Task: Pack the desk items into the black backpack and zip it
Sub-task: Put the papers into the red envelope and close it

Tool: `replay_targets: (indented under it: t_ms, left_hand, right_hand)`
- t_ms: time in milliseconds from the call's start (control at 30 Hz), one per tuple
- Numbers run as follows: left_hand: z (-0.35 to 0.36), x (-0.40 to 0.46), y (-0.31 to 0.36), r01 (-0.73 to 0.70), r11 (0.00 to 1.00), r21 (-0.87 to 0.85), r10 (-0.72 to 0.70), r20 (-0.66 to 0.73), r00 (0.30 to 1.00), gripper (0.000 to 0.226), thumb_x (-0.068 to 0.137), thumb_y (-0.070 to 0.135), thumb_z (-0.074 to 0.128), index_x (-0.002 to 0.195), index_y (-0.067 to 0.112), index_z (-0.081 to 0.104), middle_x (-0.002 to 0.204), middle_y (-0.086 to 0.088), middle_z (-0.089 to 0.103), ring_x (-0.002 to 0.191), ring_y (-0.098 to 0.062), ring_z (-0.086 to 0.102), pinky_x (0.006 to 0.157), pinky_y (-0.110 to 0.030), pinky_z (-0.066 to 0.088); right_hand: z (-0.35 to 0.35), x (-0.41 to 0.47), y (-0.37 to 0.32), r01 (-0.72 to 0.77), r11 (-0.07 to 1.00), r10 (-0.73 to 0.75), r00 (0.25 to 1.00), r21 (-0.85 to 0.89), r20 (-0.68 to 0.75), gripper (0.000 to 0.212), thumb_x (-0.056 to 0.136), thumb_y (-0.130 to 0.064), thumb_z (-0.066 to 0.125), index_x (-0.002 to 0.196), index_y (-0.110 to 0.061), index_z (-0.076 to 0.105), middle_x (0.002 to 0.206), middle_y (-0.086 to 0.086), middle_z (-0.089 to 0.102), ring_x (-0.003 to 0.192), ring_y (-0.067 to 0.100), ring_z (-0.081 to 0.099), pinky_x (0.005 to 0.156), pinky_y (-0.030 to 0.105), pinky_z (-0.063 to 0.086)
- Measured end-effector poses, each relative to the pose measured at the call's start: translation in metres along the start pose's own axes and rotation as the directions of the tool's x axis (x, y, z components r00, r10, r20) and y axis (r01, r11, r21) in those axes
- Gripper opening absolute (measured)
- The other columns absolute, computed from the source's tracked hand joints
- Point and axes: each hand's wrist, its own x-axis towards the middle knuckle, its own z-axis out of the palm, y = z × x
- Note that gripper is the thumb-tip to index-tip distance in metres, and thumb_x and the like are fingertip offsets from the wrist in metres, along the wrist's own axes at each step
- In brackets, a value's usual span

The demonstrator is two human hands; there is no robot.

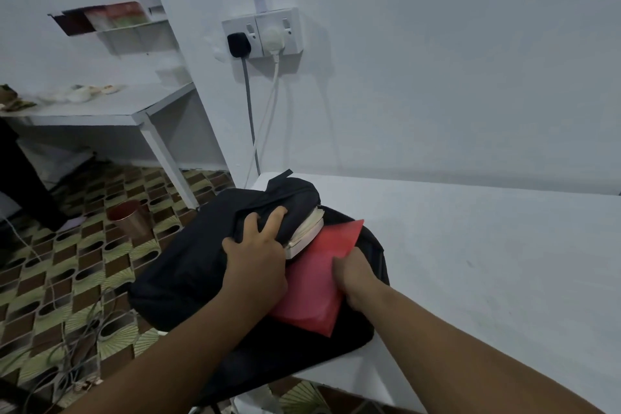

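- Both arms reach in from the bottom edge of the view. Left hand (255,255) grips the top flap of the black backpack (188,262), fingers curled into the cloth, lifting it some.
- Right hand (353,274) is at the red folder (316,282), on its right side. Fingers are tucked under/behind it, so can't tell if they pinch it or just push.
- Backpack lies flat on the near left corner of the white desk (470,262). Its left part hangs past the desk's left edge, over the patterned floor (67,279).
- Done so far, I think: thick book (307,232) w/ pale pages is mostly in, just its end peeks out of the mouth. Folder is only partly in; most of it shows.
- Left to do, prob.: slide folder all the way in, tuck book, pull the zip shut. Zip is open now. No other loose stuff shows on the desk.
- Folder's long side runs from near edge up-right, toward the back wall. One far corner pokes out past the bag's mouth.
- Backpack's long side runs about the same way, near-left to far-right, top end farthest from the camera.
- Copper cup (129,217) stands on the floor, left of the bag.
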Motion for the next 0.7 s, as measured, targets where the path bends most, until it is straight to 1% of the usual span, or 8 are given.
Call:
replay_targets:
  t_ms: [167,233,300,367,433,500,600,700]
  left_hand:
    - [0.000,0.003,0.005,-0.002,1.000,-0.010,0.002,0.003,1.000,0.018,0.089,0.020,0.051,0.092,0.021,0.069,0.165,0.007,-0.004,0.142,-0.034,0.017,0.092,-0.051,0.042]
    - [0.003,0.003,0.007,0.002,1.000,-0.008,-0.002,0.008,1.000,0.017,0.091,0.020,0.052,0.091,0.021,0.069,0.165,0.007,-0.005,0.142,-0.034,0.016,0.092,-0.051,0.042]
    - [0.007,0.002,0.008,-0.005,1.000,-0.012,0.005,0.012,1.000,0.016,0.090,0.020,0.053,0.091,0.021,0.069,0.165,0.007,-0.007,0.143,-0.034,0.015,0.092,-0.051,0.042]
    - [0.012,0.001,0.011,-0.017,1.000,-0.002,0.017,0.021,1.000,0.017,0.092,0.021,0.052,0.093,0.020,0.069,0.165,0.006,-0.010,0.143,-0.035,0.013,0.093,-0.051,0.041]
    - [0.017,0.000,0.016,-0.034,0.999,0.008,0.034,0.027,0.999,0.019,0.094,0.021,0.051,0.096,0.019,0.070,0.165,0.005,-0.013,0.144,-0.037,0.010,0.095,-0.052,0.039]
    - [0.022,-0.002,0.022,-0.048,0.999,0.011,0.048,0.040,0.998,0.020,0.097,0.020,0.049,0.102,0.019,0.069,0.165,0.002,-0.016,0.146,-0.040,0.007,0.098,-0.055,0.038]
    - [0.035,-0.005,0.031,-0.088,0.996,0.009,0.087,0.071,0.994,0.022,0.099,0.019,0.049,0.113,0.019,0.066,0.165,-0.001,-0.018,0.148,-0.043,0.004,0.103,-0.058,0.034]
    - [0.048,-0.007,0.038,-0.118,0.991,-0.066,0.121,0.041,0.992,0.021,0.096,0.024,0.051,0.109,0.028,0.066,0.166,0.001,-0.011,0.143,-0.041,0.011,0.101,-0.055,0.033]
  right_hand:
    - [0.028,0.015,0.010,-0.039,0.999,0.039,0.998,-0.012,0.040,0.032,0.086,-0.019,0.048,0.111,-0.007,0.065,0.102,0.013,0.072,0.096,0.032,0.069,0.085,0.049,0.060]
    - [0.033,0.024,0.016,-0.036,0.998,0.038,0.999,-0.048,0.035,0.034,0.088,-0.018,0.050,0.119,-0.005,0.056,0.112,0.012,0.066,0.104,0.034,0.066,0.085,0.042,0.058]
    - [0.029,0.040,0.029,-0.011,0.996,0.015,0.999,-0.092,0.044,0.030,0.088,-0.017,0.051,0.116,-0.007,0.055,0.113,0.011,0.066,0.108,0.035,0.065,0.084,0.042,0.057]
    - [0.023,0.023,0.010,0.024,0.992,-0.014,0.997,-0.122,0.078,0.028,0.084,-0.020,0.050,0.108,-0.014,0.062,0.104,0.010,0.071,0.097,0.029,0.069,0.082,0.046,0.060]
    - [0.013,0.009,-0.008,0.027,0.983,0.000,0.989,-0.181,0.146,0.017,0.092,-0.015,0.050,0.100,-0.018,0.064,0.093,0.007,0.070,0.083,0.021,0.068,0.066,0.035,0.059]
    - [-0.002,0.001,-0.018,-0.052,0.956,0.094,0.987,-0.287,0.132,0.015,0.095,-0.013,0.052,0.097,-0.009,0.067,0.090,0.012,0.070,0.077,0.029,0.069,0.056,0.035,0.059]
    - [-0.021,-0.010,-0.012,-0.005,0.933,0.057,0.989,-0.361,0.134,0.014,0.090,-0.006,0.058,0.097,-0.002,0.070,0.088,0.020,0.074,0.074,0.038,0.074,0.065,0.046,0.063]
    - [-0.028,-0.022,0.010,0.093,0.874,-0.073,0.995,-0.477,0.061,0.024,0.083,-0.001,0.064,0.104,-0.012,0.065,0.081,0.007,0.075,0.069,0.026,0.073,0.065,0.036,0.063]
